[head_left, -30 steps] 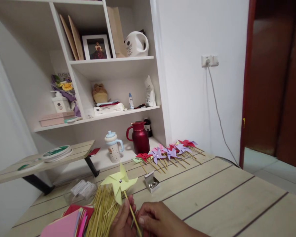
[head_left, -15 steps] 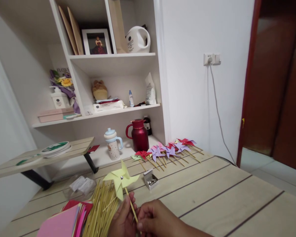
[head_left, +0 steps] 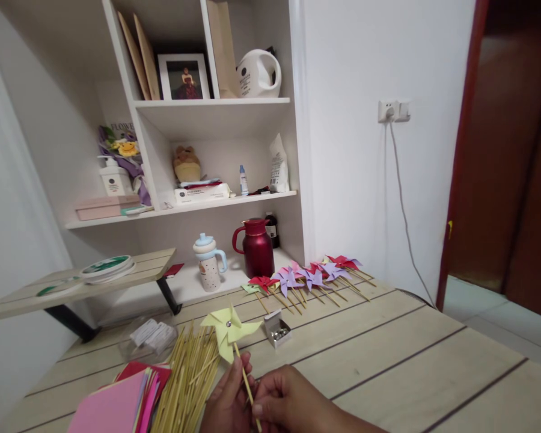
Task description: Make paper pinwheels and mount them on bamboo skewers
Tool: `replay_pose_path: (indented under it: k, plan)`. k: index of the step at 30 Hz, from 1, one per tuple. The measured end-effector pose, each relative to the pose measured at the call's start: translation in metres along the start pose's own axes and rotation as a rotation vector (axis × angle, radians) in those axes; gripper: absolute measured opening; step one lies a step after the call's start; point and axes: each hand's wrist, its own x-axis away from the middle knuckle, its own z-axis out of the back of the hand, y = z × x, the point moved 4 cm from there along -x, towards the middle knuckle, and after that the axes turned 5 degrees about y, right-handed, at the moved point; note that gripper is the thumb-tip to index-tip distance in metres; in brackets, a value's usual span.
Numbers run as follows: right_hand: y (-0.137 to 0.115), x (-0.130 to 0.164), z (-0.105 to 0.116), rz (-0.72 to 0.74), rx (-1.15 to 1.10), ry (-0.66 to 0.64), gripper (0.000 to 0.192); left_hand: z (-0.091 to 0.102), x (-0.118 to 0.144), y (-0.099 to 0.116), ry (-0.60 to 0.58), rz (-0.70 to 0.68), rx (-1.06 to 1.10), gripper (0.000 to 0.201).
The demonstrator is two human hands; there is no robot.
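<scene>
A pale yellow paper pinwheel [head_left: 228, 328] on a thin wooden stick stands tilted in front of me, a silver pin at its centre. My left hand [head_left: 232, 394] is closed round the stick just below the paper blades. Lower down, my right hand [head_left: 282, 400] pinches the same stick between thumb and fingers. Beside my left hand lies a heap of thin wooden sticks [head_left: 187, 379]. A small open box [head_left: 277, 329] with silver pins in it sits beyond my right hand.
Pink and other coloured paper sheets [head_left: 115, 403] are stacked at the front left, near a clear container [head_left: 148, 335]. Finished pinwheels [head_left: 313, 278] lie along the table's back edge. Behind stand a cup [head_left: 208, 264] and a red jug [head_left: 258, 249]. A raised wooden board [head_left: 148, 264] is at left.
The pinwheel has tilted slightly away and shifted a little right with both hands. My grip on the stick looks the same. The whole view has shifted slightly.
</scene>
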Motion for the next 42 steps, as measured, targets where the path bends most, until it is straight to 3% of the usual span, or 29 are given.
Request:
replay_pose_path:
  k: [3, 7, 9, 12, 15, 20, 24, 27, 33, 39, 42]
  plan:
    - [-0.007, 0.003, -0.002, 0.039, 0.011, -0.008, 0.038, 0.000, 0.000, 0.004, 0.006, -0.031, 0.002, 0.037]
    - [-0.017, 0.009, -0.003, 0.049, 0.039, -0.007, 0.044, 0.000, 0.001, 0.008, 0.031, -0.057, 0.000, 0.020]
    - [-0.027, 0.012, 0.005, 0.106, 0.082, 0.104, 0.052, 0.001, 0.000, 0.009, 0.037, -0.067, -0.022, 0.009]
    - [-0.049, 0.018, 0.023, 0.309, 0.147, 0.331, 0.057, 0.005, -0.003, 0.009, 0.047, -0.087, -0.069, 0.009]
    - [-0.062, 0.022, 0.037, 0.401, 0.148, 0.420, 0.053, 0.007, -0.007, 0.006, 0.019, -0.080, -0.114, 0.011]
    - [-0.061, 0.018, 0.042, 0.361, 0.213, 0.363, 0.057, 0.005, -0.009, 0.005, -0.036, -0.094, -0.182, 0.016]
    - [-0.053, 0.016, 0.034, 0.218, 0.226, 0.143, 0.062, 0.006, -0.008, 0.011, -0.046, -0.147, -0.248, 0.021]
    - [-0.047, 0.016, 0.028, 0.079, 0.150, 0.008, 0.051, 0.009, -0.007, 0.015, -0.047, -0.198, -0.317, 0.029]
    - [-0.041, 0.016, 0.024, 0.018, 0.059, 0.031, 0.018, 0.009, -0.003, 0.020, 0.002, -0.339, -0.492, 0.048]
    - [-0.031, 0.012, 0.012, 0.080, 0.005, 0.097, 0.020, -0.002, 0.001, 0.016, -0.104, -0.313, -0.560, 0.052]
    - [-0.032, 0.011, 0.013, 0.132, -0.053, 0.139, 0.027, -0.012, 0.008, 0.015, -0.194, -0.359, -0.711, 0.046]
